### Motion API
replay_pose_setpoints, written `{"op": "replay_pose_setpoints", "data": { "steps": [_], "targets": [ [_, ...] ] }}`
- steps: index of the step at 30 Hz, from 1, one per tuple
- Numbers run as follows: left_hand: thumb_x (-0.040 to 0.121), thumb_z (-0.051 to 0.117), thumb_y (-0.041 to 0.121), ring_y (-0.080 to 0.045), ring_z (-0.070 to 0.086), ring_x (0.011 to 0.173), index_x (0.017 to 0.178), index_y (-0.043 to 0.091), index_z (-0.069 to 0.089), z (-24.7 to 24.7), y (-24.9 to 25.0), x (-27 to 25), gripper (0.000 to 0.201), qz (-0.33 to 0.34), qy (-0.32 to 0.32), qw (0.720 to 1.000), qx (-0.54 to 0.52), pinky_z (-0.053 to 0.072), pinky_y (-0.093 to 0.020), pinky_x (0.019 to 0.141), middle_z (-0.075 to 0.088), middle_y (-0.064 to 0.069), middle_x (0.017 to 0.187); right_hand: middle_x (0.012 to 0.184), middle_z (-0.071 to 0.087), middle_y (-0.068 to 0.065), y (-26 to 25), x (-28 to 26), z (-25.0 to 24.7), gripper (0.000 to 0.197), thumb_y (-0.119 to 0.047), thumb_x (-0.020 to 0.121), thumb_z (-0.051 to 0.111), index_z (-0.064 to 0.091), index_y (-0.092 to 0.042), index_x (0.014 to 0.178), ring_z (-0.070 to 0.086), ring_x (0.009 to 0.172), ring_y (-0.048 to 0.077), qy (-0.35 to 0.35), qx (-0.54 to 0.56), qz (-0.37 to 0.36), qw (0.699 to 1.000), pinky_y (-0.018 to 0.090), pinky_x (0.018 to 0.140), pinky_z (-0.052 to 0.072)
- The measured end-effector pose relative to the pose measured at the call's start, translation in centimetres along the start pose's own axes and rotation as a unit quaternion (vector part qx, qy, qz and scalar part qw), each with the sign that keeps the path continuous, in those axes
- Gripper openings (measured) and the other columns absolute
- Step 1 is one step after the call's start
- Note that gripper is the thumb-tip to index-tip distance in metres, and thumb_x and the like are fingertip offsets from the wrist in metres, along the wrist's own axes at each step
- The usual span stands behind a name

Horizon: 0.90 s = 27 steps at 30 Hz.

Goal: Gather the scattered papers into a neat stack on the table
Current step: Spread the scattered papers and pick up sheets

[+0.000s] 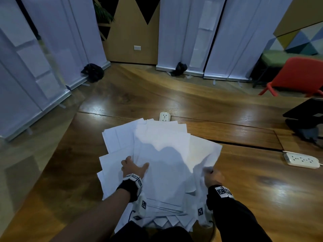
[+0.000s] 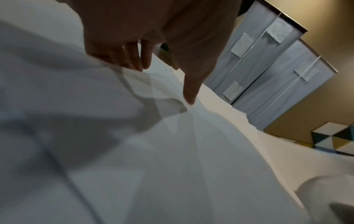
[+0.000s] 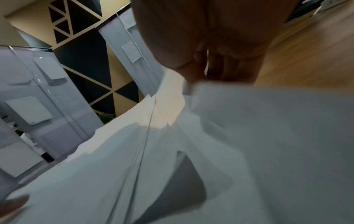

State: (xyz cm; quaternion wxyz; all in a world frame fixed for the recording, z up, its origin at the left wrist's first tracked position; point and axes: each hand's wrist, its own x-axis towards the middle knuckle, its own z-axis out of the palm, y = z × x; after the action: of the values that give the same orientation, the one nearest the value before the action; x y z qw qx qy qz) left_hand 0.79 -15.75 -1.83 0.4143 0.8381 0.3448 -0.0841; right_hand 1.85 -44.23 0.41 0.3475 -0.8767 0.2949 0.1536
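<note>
Several white papers (image 1: 166, 163) lie fanned in a loose, overlapping heap at the near middle of the wooden table (image 1: 244, 189). My left hand (image 1: 136, 165) is at the heap's left side, fingers tucked under the edge of the upper sheets and thumb on top. In the left wrist view the left hand (image 2: 163, 83) pinches creased papers (image 2: 172, 151). My right hand (image 1: 212, 175) grips the right edge of the upper sheets, which curl upward there. The right wrist view shows the right hand (image 3: 206, 72) with its fingers curled over the papers (image 3: 249, 136).
A white power strip (image 1: 301, 160) lies at the right of the table. A white inset socket (image 1: 164, 117) sits just beyond the papers, and a black stand (image 1: 305, 116) at the far right. A red chair (image 1: 300, 75) and white banners (image 1: 183, 32) are behind the table.
</note>
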Motion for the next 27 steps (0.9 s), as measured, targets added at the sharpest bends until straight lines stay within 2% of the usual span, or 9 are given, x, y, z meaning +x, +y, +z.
{"op": "replay_pose_setpoints", "data": {
  "steps": [5,7,9,12,14,18,20,23,27],
  "targets": [
    [0.073,0.077,0.026,-0.033,0.059,0.112,0.120,0.007,0.049,0.2,0.5,1.3,0.058,-0.003,-0.081,0.997,-0.016,0.047,-0.033,0.090,0.060,-0.016,0.119,0.126,0.057,0.031,0.1,1.7,-3.3,0.042,-0.024,0.098,0.040,0.056,0.007,0.122,0.054,0.115,0.043,0.074,0.109,0.078,0.988,0.039,0.088,0.040],
    [0.077,0.072,0.028,-0.033,0.060,0.110,0.112,0.006,0.059,0.0,0.6,1.6,0.043,0.005,-0.100,0.995,0.010,0.048,-0.034,0.094,0.065,-0.015,0.114,0.129,0.054,0.031,0.4,2.3,-4.6,0.058,-0.035,0.086,0.047,0.053,0.007,0.126,0.053,0.115,0.044,0.080,0.175,0.089,0.977,0.039,0.086,0.038],
    [0.082,0.067,0.028,-0.033,0.056,0.116,0.123,0.005,0.057,-0.3,0.7,1.7,0.048,-0.007,-0.106,0.994,0.006,0.044,-0.033,0.095,0.062,-0.016,0.125,0.128,0.056,0.028,0.7,2.5,-4.6,0.073,-0.038,0.069,0.055,0.053,0.007,0.126,0.054,0.115,0.042,0.054,0.210,0.080,0.973,0.036,0.084,0.037],
    [0.077,0.063,0.037,-0.034,0.050,0.124,0.138,0.006,0.043,-0.1,1.0,1.6,0.071,-0.020,-0.111,0.993,-0.025,0.041,-0.035,0.100,0.052,-0.017,0.137,0.116,0.063,0.023,2.1,2.3,-2.5,0.067,-0.017,0.072,0.079,0.051,0.006,0.127,0.061,0.102,0.039,-0.021,0.212,0.107,0.971,0.043,0.089,0.047],
    [0.066,0.058,0.040,-0.033,0.051,0.123,0.141,0.007,0.036,0.1,1.1,1.4,0.085,-0.021,-0.131,0.990,-0.046,0.043,-0.034,0.098,0.051,-0.016,0.137,0.102,0.059,0.018,2.6,1.6,-1.6,0.045,-0.009,0.080,0.073,0.053,0.009,0.117,0.058,0.091,0.034,-0.038,0.166,0.122,0.978,0.039,0.081,0.046],
    [0.083,0.061,0.017,-0.032,0.057,0.109,0.138,0.005,0.037,-0.1,0.3,1.9,0.061,-0.023,-0.121,0.991,-0.043,0.044,-0.029,0.086,0.058,-0.018,0.125,0.122,0.060,0.025,2.6,1.6,-3.5,0.036,-0.005,0.086,0.063,0.056,0.009,0.119,0.059,0.103,0.038,0.027,0.186,0.113,0.976,0.035,0.080,0.042],
    [0.083,0.062,0.015,-0.032,0.056,0.106,0.137,0.005,0.036,-0.8,-0.2,2.3,0.060,-0.020,-0.114,0.993,-0.035,0.041,-0.029,0.084,0.057,-0.019,0.126,0.107,0.062,0.016,2.5,2.2,-5.6,0.027,-0.005,0.086,0.062,0.061,0.003,0.111,0.060,0.096,0.034,0.082,0.220,0.090,0.968,0.033,0.078,0.041],
    [0.084,0.065,0.015,-0.034,0.051,0.122,0.141,0.004,0.032,-1.8,-0.9,2.9,0.067,-0.015,-0.116,0.992,-0.047,0.041,-0.037,0.099,0.050,-0.017,0.137,0.096,0.054,0.017,2.0,3.2,-8.7,0.009,-0.011,0.088,0.058,0.055,-0.006,0.095,0.057,0.090,0.031,0.141,0.219,0.055,0.964,0.035,0.075,0.037],
    [0.089,0.059,0.017,-0.034,0.045,0.129,0.144,0.004,0.023,-2.4,-0.9,3.2,0.067,-0.018,-0.148,0.988,-0.041,0.037,-0.038,0.105,0.043,-0.016,0.144,0.093,0.056,0.014,0.4,4.4,-8.9,0.035,-0.016,0.083,0.067,0.062,0.008,0.109,0.058,0.088,0.028,0.131,0.266,0.034,0.954,0.029,0.071,0.042]
  ]
}}
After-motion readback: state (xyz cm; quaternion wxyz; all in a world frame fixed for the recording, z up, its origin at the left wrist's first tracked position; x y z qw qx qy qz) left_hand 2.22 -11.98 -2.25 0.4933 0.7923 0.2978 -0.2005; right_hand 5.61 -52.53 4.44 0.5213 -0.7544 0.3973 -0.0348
